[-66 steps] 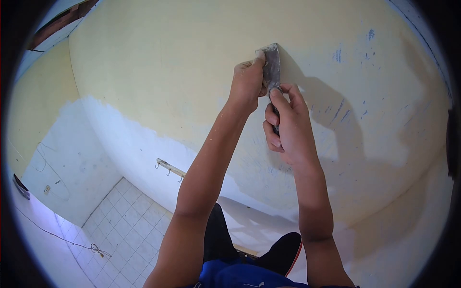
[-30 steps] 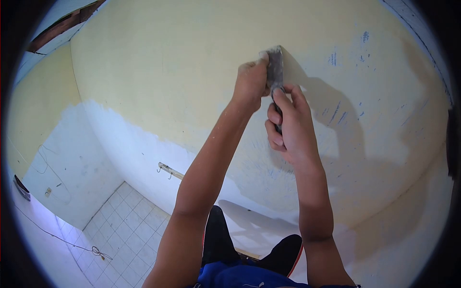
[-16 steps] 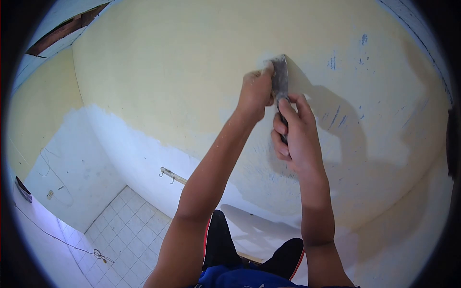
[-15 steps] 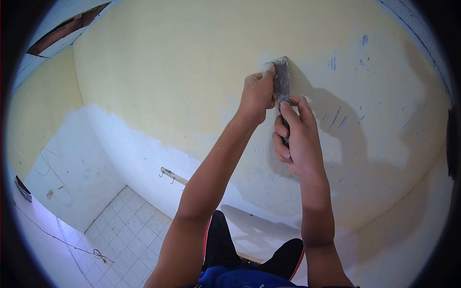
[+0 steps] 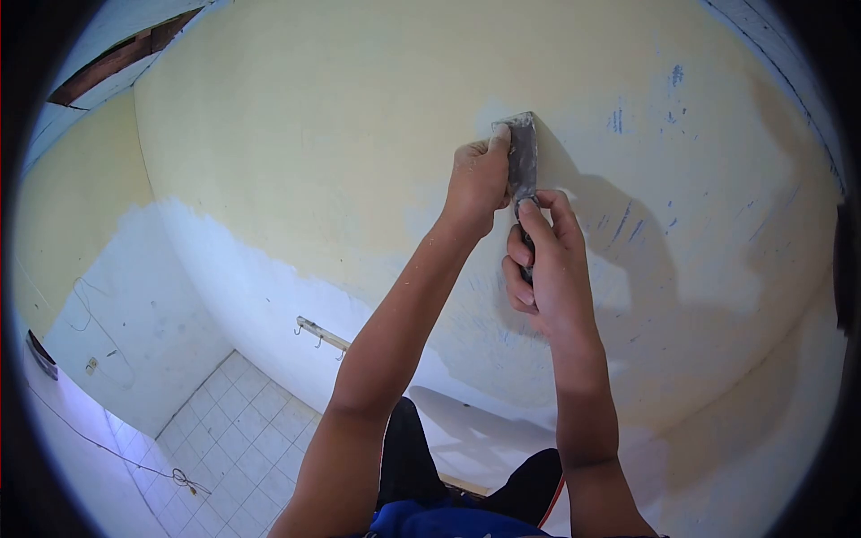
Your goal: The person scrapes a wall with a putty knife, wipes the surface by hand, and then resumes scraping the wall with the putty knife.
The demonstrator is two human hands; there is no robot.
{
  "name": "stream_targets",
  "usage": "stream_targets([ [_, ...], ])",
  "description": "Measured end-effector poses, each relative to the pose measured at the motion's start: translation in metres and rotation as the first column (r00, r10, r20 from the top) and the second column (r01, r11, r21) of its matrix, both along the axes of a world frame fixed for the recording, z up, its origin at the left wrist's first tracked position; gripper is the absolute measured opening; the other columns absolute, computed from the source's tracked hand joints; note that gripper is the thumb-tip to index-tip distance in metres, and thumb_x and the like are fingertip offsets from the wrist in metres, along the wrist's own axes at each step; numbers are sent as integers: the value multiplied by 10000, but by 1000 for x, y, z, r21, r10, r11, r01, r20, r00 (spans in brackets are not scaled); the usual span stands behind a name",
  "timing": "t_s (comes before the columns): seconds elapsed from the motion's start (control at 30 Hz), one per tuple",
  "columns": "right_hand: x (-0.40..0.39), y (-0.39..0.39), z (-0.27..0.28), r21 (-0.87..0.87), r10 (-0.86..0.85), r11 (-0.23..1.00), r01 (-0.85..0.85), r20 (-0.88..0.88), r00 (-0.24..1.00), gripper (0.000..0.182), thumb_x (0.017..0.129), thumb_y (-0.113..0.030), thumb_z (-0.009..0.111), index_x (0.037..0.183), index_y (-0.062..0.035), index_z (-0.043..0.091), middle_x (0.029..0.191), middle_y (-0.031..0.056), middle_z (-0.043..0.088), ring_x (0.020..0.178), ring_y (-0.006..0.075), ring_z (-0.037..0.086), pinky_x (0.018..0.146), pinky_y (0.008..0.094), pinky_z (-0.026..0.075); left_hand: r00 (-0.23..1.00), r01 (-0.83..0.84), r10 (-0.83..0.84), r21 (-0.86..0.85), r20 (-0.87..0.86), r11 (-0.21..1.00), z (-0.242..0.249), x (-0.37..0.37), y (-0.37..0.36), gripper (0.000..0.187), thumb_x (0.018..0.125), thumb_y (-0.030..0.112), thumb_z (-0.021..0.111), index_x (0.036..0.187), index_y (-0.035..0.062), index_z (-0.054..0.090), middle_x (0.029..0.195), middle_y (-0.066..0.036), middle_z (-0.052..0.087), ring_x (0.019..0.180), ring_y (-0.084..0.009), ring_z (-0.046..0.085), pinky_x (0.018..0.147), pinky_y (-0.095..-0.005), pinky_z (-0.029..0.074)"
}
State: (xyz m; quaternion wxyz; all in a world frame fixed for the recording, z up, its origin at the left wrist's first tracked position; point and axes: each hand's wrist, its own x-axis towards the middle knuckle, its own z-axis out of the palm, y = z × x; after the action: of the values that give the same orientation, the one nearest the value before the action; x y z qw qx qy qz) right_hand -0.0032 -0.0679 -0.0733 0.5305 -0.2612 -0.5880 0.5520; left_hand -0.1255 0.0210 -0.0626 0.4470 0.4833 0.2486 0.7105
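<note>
"Two hands, one scraper (image 5: pixel 523 166). Where is it, left to right?"

"Left hand (image 5: pixel 478 179) first, at the left edge of the blade (image 5: pixel 524 148). Then the scraper, between the hands, blade up, slightly tilted. Handle (image 5: pixel 526 269) runs down into the right hand (image 5: pixel 562 260), which sits lower and further right. All in front of the wall (image 5: pixel 359 117)."

"Hidden or unclear?"

"Hook rail (image 5: pixel 321 334): right end covered by the left forearm (image 5: pixel 395 323). Left fingertips: lost behind the hand and blade. Blade's top edge: can't tell if it touches the wall. Handle: mostly covered, dark bits show. Blue marks (image 5: pixel 628 221) on the right: partly in shadow (image 5: pixel 641 247). Dark rim cuts off the far right."

"Hands?"

"Left: narrow grip on the blade, thumb (image 5: pixel 500 136) at its upper left edge, fingers curled in. Right: closed round the handle, thumb laid along it just below the blade, index finger out on the far side, the others wrapped round."
</note>
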Motion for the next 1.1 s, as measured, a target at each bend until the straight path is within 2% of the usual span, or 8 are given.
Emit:
stream_targets([
  [0.23,-8,8,23,-2,39,999,-39,-47,998,176,1043,-251,488,1098,-91,438,593,-21,398,340,63,329,308,261,159,998,-64,62,53,32,997,32,-4,2,367,1039,309,506,811,32,581,658,-20,550,495,-96,471,393,-265,338],
  [0.37,-3,0,6,19,11,1000,-10,-39,999,171,1044,-252,488,1075,-90,444,593,-17,398,339,65,328,308,262,157,998,-63,63,43,-9,997,17,0,3,357,1039,309,504,850,18,592,699,-36,581,529,-103,512,413,-264,386],
  [0.47,6,4,-6,12,19,1000,-18,-59,998,175,1043,-254,484,1074,-86,449,592,-14,397,334,67,323,308,263,156,998,-61,61,-2,-19,998,7,9,-3,417,1044,304,489,706,66,538,583,-8,489,454,-91,388,396,-271,282],
  [0.53,3,3,6,20,7,1000,-7,-43,999,179,1042,-254,486,1075,-83,442,593,-14,397,331,69,320,307,263,158,999,-34,33,-3,-38,999,12,7,-3,358,1041,311,498,896,0,603,726,-54,602,551,-108,539,446,-270,434],
  [0.57,1,2,11,15,-10,1000,11,-24,1000,184,1041,-253,487,1075,-80,436,593,-13,398,327,70,317,306,264,159,999,-34,34,-6,-40,999,17,6,-1,358,1041,311,498,896,0,603,726,-54,602,551,-108,539,446,-270,434],
  [0.87,4,1,2,41,-13,999,15,-47,999,174,1043,-223,479,1114,-75,423,598,-15,404,330,65,320,305,269,169,994,-81,82,7,-72,997,15,9,3,393,1045,333,493,831,21,599,694,-33,574,511,-91,491,408,-263,378],
  [0.93,9,1,1,38,-6,999,8,-39,999,167,1044,-219,478,1110,-75,424,598,-15,403,333,67,322,306,269,170,996,-79,80,23,-27,997,12,16,-2,465,1050,316,485,661,65,524,549,-4,467,427,-107,391,381,-289,301],
  [1.1,0,2,25,16,-18,1000,19,-48,999,193,1041,-239,491,1117,-71,436,584,-20,395,339,68,336,307,265,168,995,-92,91,16,50,996,32,13,1,447,1049,316,492,681,64,524,568,-7,468,446,-103,385,390,-287,292],
])
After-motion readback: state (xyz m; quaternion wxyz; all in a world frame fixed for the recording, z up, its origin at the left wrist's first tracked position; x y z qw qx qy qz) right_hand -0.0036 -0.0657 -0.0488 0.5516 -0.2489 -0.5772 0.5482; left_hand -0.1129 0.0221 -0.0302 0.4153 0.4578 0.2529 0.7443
